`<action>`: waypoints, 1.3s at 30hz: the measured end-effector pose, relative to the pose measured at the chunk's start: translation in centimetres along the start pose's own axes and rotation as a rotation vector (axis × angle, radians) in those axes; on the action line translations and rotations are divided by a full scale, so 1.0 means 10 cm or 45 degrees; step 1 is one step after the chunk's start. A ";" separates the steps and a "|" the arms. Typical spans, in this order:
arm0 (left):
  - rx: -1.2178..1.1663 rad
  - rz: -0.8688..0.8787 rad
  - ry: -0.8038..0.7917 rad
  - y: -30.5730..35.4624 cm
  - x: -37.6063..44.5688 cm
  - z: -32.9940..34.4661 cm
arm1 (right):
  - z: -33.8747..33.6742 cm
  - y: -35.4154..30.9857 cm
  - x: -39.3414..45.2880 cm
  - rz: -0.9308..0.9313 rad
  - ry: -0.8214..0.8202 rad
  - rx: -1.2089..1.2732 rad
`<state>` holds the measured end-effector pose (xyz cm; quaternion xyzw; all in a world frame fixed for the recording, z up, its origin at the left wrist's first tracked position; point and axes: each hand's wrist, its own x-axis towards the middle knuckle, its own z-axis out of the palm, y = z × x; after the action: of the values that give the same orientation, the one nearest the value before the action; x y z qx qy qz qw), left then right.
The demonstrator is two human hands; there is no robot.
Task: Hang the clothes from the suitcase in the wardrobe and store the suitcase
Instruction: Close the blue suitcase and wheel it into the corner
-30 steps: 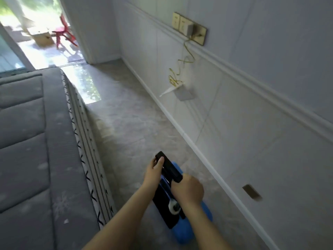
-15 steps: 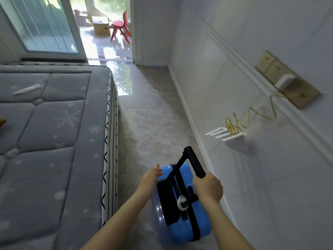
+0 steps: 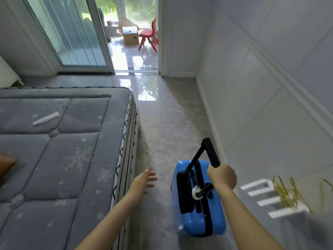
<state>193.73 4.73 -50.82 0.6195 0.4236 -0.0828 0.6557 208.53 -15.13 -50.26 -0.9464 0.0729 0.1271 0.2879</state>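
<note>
A small blue suitcase (image 3: 199,221) with black trim stands closed on the tiled floor between the bed and the right wall. Its black telescopic handle (image 3: 210,152) is pulled out. My right hand (image 3: 222,177) grips the near end of that handle. My left hand (image 3: 144,180) hovers over the floor left of the suitcase, fingers spread and touching nothing. No clothes or wardrobe are in view.
A grey quilted mattress (image 3: 54,159) fills the left side. A white wall shelf (image 3: 266,199) with a yellow cable (image 3: 286,193) juts out at the right. Ahead, an open doorway (image 3: 137,56) leads to a red chair (image 3: 148,36) and a cardboard box (image 3: 128,33).
My left hand let go of the suitcase and moved left, away from it. The handle now sticks out longer. The view has swung toward the doorway.
</note>
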 end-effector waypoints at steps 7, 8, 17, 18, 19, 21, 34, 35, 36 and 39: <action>-0.065 0.080 0.075 1.08 0.96 -0.15 | 0.13 -0.87 1.21 -0.006 -0.064 0.021; -0.067 0.073 0.071 1.23 1.14 -0.18 | 0.15 -1.01 1.42 -0.017 -0.058 0.019; -0.090 0.045 0.020 2.49 2.98 -0.30 | 0.25 -2.16 3.20 0.021 0.026 -0.129; -0.081 0.054 -0.017 2.68 3.26 -0.32 | 0.31 -2.31 3.45 0.040 0.035 -0.122; -0.061 0.047 -0.040 2.86 3.47 -0.32 | 0.35 -2.46 3.65 0.052 0.044 -0.104; -0.029 0.023 -0.069 3.24 3.87 -0.35 | 0.42 -2.76 4.05 0.046 0.026 -0.149; 0.085 0.068 -0.143 5.28 6.12 -0.04 | 0.48 -4.30 6.55 0.027 -0.030 -0.224; 0.100 0.065 -0.143 5.43 6.28 0.00 | 0.48 -4.43 6.73 0.031 -0.018 -0.215; 0.099 0.063 -0.144 5.62 6.50 0.05 | 0.49 -4.60 7.00 0.038 -0.009 -0.203; 0.097 0.076 -0.142 6.18 7.02 0.13 | 0.53 -5.06 7.60 0.046 -0.008 -0.177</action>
<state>277.57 46.33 -51.31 0.6509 0.3642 -0.1137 0.6563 290.85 24.60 -49.36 -0.9623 0.0801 0.1398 0.2192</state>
